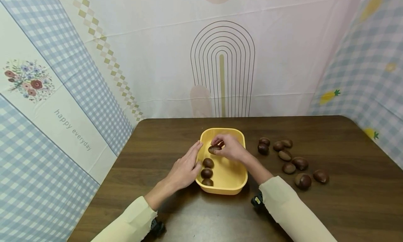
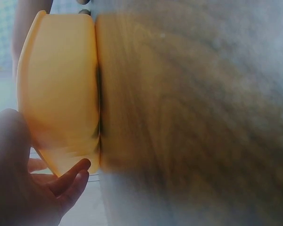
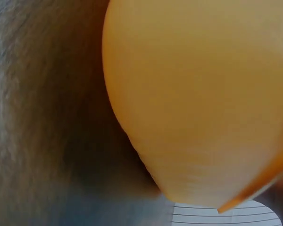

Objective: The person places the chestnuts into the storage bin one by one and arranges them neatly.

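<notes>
A yellow rectangular plastic bin [image 1: 231, 173] stands on the table with three brown chestnuts [image 1: 206, 173] lined up along its left inner wall. My right hand [image 1: 231, 148] reaches in over the right rim and pinches another chestnut [image 1: 213, 150] between thumb and fingers, beyond the far end of that line. Against the left side of the bin rests my left hand [image 1: 184, 170], its fingers fairly straight. In the left wrist view, its fingers [image 2: 74, 181] touch the outer wall [image 2: 61, 80]. The right wrist view holds mostly the bin's outer wall [image 3: 198, 103]; the pinched chestnut is hidden there.
Several loose chestnuts [image 1: 300, 163] lie scattered on the dark wooden table [image 1: 157, 140] to the right of the bin. A patterned cloth [image 1: 163, 60] hangs behind the table's far edge. Small dark devices [image 1: 257, 201] are strapped at both wrists.
</notes>
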Tool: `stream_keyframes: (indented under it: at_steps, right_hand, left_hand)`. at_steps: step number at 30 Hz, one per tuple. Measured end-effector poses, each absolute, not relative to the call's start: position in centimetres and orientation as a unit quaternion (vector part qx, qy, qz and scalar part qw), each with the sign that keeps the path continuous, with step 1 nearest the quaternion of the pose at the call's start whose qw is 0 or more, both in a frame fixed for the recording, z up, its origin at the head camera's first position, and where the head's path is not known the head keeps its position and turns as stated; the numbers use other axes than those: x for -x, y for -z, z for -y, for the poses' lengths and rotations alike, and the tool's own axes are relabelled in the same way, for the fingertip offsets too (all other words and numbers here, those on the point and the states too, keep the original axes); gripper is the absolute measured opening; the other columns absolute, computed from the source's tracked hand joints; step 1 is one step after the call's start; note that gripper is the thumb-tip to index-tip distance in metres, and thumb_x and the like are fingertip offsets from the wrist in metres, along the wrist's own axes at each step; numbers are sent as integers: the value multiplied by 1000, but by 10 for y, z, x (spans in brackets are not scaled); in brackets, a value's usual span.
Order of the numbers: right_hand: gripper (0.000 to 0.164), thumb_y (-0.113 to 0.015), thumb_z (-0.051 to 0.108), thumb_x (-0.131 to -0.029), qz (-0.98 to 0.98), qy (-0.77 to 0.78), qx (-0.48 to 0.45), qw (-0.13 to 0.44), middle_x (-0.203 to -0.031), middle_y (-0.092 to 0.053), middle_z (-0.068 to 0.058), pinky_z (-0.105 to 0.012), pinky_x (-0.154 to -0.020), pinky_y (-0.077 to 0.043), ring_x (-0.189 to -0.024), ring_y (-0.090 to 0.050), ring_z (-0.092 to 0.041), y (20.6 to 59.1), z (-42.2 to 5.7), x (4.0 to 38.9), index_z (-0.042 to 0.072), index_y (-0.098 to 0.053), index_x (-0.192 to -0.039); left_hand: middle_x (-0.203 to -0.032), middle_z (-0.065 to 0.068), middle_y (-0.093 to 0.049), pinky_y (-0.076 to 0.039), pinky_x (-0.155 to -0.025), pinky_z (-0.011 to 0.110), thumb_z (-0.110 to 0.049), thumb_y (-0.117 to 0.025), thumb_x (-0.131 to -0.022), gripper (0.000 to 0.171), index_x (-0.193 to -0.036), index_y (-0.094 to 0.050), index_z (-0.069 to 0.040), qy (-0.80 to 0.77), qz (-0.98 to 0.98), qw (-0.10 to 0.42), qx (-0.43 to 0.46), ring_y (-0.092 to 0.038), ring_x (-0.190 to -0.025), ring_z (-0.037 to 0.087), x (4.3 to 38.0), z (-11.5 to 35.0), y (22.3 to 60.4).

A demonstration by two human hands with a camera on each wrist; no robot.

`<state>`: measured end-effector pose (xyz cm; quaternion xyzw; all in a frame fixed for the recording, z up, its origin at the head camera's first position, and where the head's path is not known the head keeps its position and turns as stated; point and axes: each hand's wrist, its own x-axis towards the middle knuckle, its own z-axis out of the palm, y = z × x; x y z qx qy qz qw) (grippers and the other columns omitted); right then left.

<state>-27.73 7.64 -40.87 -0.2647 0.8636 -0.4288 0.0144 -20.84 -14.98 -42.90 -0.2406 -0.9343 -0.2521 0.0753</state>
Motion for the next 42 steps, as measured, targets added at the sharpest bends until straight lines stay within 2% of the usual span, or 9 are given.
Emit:
stream_keyframes:
  at_steps: [6,17,37,42]
  right_hand:
    - [21,-80,-6,-86,-866,427,257,33,-104,-75,-13,-40,-88,-56,-98,-69,-28,413,-71,276,0,-73,-105]
    - [21,-78,-9,-86,-869,411,272,42,-104,-75,-15,-38,-86,-57,-98,-71,-27,419,-64,279,-3,-73,-106]
    - [21,-78,-5,-89,-873,411,256,58,-108,-76,-14,-41,-90,-58,-100,-73,-30,421,-63,277,-1,-73,-109]
    - [23,-76,-5,-91,-871,417,252,57,-112,-75,-15,-42,-92,-58,-105,-71,-32,418,-64,277,-3,-72,-113]
  left_hand:
    - [-173,8,-31,-49,-105,59,-14,-54,-103,65,-165,-36,-7,253,934,74,242,-49,-145,31,208,150,428]
    - [-173,9,-30,-49,-105,59,-16,-54,-103,65,-165,-36,-7,250,935,71,242,-49,-146,31,210,151,428]
    - [-173,7,-30,-50,-104,58,-16,-53,-103,65,-165,-35,-7,253,935,71,240,-50,-145,31,209,151,429]
    - [-173,8,-31,-50,-103,57,-17,-53,-103,65,-165,-36,-6,248,934,80,246,-52,-143,32,208,151,429]
